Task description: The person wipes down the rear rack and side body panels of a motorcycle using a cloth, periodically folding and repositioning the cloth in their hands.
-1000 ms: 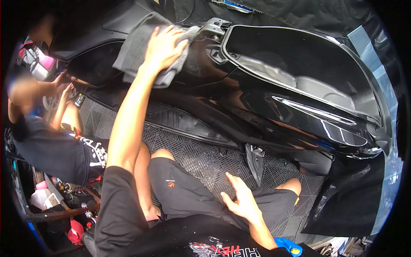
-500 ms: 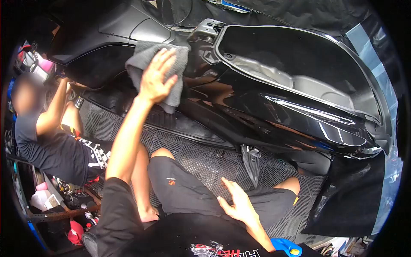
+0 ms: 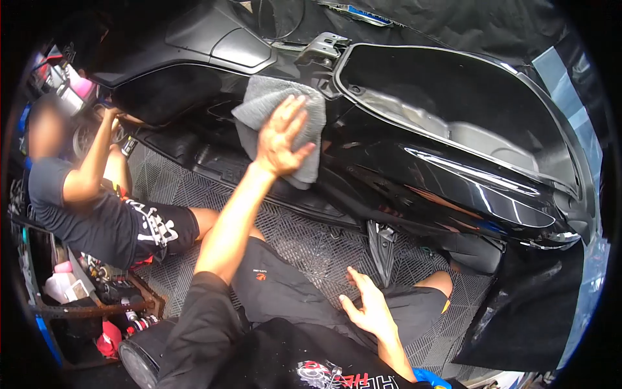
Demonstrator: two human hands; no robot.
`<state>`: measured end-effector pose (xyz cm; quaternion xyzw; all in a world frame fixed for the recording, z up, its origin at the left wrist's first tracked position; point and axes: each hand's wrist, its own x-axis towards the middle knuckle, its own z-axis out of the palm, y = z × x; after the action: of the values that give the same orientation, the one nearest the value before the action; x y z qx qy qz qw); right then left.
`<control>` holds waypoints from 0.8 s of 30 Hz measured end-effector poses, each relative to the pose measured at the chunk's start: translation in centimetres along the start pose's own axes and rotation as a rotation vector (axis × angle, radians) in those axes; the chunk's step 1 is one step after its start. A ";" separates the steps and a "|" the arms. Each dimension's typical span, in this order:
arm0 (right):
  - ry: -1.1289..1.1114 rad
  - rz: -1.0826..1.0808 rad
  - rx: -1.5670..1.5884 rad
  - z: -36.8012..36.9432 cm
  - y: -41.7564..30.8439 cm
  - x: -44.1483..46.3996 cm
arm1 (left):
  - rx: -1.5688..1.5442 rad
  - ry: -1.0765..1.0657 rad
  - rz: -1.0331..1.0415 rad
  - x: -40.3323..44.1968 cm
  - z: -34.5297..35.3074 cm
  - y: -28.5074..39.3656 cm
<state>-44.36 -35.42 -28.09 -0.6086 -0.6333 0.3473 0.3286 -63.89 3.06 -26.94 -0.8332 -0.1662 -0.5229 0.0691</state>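
My left hand lies flat on a grey cloth, fingers stretched out and thumb spread to the right. The cloth is spread against the glossy black side panel of a scooter, left of its open under-seat compartment. Above my lap, my right hand hovers with its fingers apart and holds nothing. It is nearest to my dark shorts, clear of the scooter.
Another person sits at the left, arm raised toward the scooter's front. A rusty-framed cart with bottles and tools stands at lower left. The scooter's footrest juts over the grey grid floor. A black sheet hangs at right.
My left hand and the cloth have slid right along the scooter's side panel. The view has shifted a little. My right hand stays open above my lap.
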 end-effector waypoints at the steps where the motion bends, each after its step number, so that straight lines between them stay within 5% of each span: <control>1: -0.007 0.003 -0.004 -0.1 -0.1 -0.1 | 0.083 -0.043 -0.037 0.0 -1.7 -1.7; 6: 0.000 0.001 -0.022 -0.5 0.7 -0.9 | 0.307 -0.010 -0.215 0.1 -3.9 -4.6; 12: -0.045 0.003 0.013 0.6 0.5 -1.0 | -0.023 0.156 -0.178 0.5 3.7 8.1; 18: -0.055 -0.017 -0.090 0.0 0.2 -1.0 | 0.111 0.023 0.048 -3.6 -1.3 -3.4; 24: 0.067 0.068 -0.034 -1.8 2.2 -4.3 | 0.279 0.074 -0.144 0.7 -4.1 -4.3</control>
<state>-41.48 -39.56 -28.92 -0.6465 -0.6066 0.3269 0.3274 -68.63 6.08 -24.71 -0.7817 -0.2937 -0.5286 0.1524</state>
